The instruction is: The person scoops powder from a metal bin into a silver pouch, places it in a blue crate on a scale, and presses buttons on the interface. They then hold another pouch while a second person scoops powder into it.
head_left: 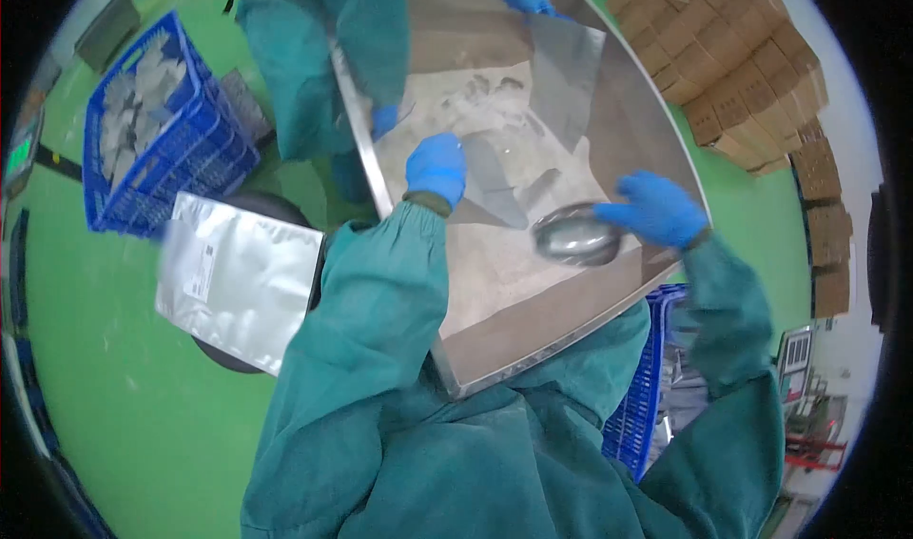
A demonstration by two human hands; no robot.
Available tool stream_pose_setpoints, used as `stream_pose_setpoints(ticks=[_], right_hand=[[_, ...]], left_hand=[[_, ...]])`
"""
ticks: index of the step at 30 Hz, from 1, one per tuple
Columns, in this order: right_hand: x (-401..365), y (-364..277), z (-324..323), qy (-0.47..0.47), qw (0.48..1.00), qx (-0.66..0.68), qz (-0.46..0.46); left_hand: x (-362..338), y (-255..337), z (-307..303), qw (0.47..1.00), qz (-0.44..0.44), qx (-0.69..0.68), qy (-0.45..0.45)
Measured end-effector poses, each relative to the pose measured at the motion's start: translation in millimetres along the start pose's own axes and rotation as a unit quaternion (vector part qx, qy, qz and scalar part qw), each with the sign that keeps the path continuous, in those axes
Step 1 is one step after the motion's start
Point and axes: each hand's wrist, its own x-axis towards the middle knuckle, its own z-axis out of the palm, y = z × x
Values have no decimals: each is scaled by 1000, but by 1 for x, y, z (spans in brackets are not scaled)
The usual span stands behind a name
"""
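My left hand (pixel 437 169), in a blue glove, is closed on the top of a silver foil pouch (pixel 487 179) that hangs over the metal bin. Gripped at its edge by my gloved right hand (pixel 658 208) is a shiny steel bowl (pixel 576 235), blurred by motion, near the bin's right side. The inside of the bowl cannot be made out clearly. Below both hands, pale powder (pixel 485 106) lies on the floor of the steel bin (pixel 561 353). A small grey flap (pixel 540 191) shows between the pouch and the bowl.
Across the bin, a co-worker's gloved hand (pixel 529 0) holds another foil pouch (pixel 568 78). A flat silver pouch (pixel 242 277) lies on a dark round stool at left. Blue crates (pixel 171 173) stand left and right. Cardboard boxes (pixel 732 73) are stacked at the back right.
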Motion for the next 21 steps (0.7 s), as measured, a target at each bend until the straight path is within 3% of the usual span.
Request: stream_pose_setpoints(ticks=[1, 2, 4, 6, 8, 10, 11, 12, 13, 14, 15, 16, 18, 20, 21], right_hand=[[1, -8, 25, 108, 993, 49, -22], [2, -29, 34, 35, 990, 138, 8], [25, -45, 79, 61, 964, 258, -20], [18, -38, 73, 60, 947, 315, -17], [9, -24, 73, 63, 926, 373, -8], [-8, 7, 90, -41, 925, 377, -4], [-25, 14, 93, -12, 957, 285, -60], [-54, 19, 81, 32, 973, 144, -179], [-50, 38, 100, 66, 967, 32, -245], [-72, 46, 93, 35, 953, 288, -87], [-95, 51, 84, 73, 967, 241, -46], [-118, 56, 75, 92, 960, 255, -74], [-156, 67, 49, 121, 945, 302, -23], [-208, 82, 19, 176, 937, 300, -13], [-237, 89, 3, 216, 930, 298, -13]], left_hand=[[-3, 18, -14, 1000, 20, 3, 4], [-9, 39, -34, 999, 29, 13, 3], [-28, 71, -68, 998, 46, 32, 5], [-57, 87, -97, 999, 24, 42, 0], [-117, 94, -118, 986, 24, 156, -60], [-165, 76, -91, 955, 73, 220, -182], [-187, 71, -83, 933, 198, 243, -176], [-191, 89, -96, 879, 243, 269, -311], [-202, 86, -96, 903, 322, 137, -249], [-196, 120, -117, 898, 235, 68, -366], [-193, 127, -120, 849, 437, 109, -276], [-189, 138, -126, 841, 468, 110, -247], [-178, 186, -161, 827, 501, 102, -235], [-177, 230, -193, 914, 233, -14, -331], [-187, 261, -216, 932, 135, -135, -309]])
